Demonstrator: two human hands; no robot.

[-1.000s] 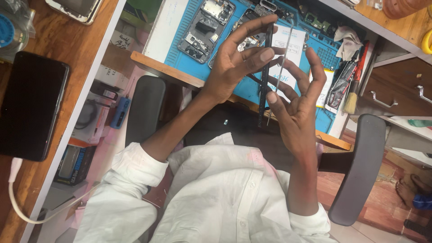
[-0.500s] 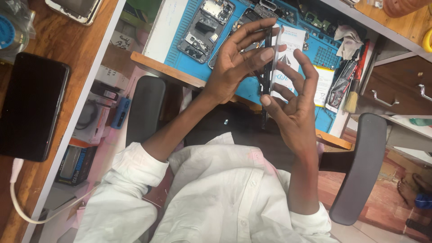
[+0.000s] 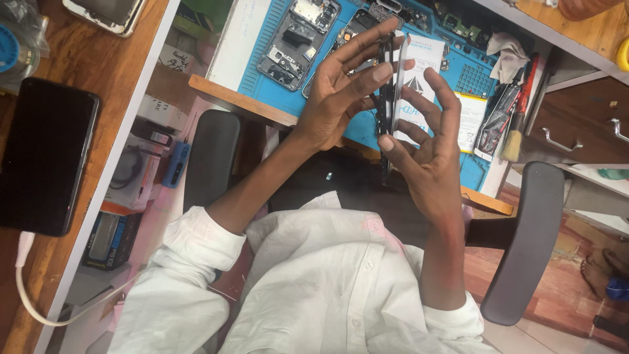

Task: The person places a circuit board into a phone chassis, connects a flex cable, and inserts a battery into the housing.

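Observation:
I hold a thin black phone (image 3: 390,78) edge-on and upright between both hands, above my lap and in front of the blue work mat (image 3: 262,72). My left hand (image 3: 341,92) wraps it from the left, with fingertips pressed on its face. From the right, my right hand (image 3: 429,147) cups it, thumb against the lower edge and fingers curled behind. A white paper sheet (image 3: 426,59) lies on the mat behind the phone.
Two opened phones (image 3: 298,33) lie on the mat. A black phone (image 3: 46,154) with a white cable (image 3: 26,288) rests on the wooden desk at left. A brush and tools (image 3: 508,121) sit at right, near a drawer (image 3: 576,124). Chair armrests (image 3: 209,157) flank me.
My spread fingers have closed in on the phone, and both hands now press it from either side. The hands have shifted slightly upward together.

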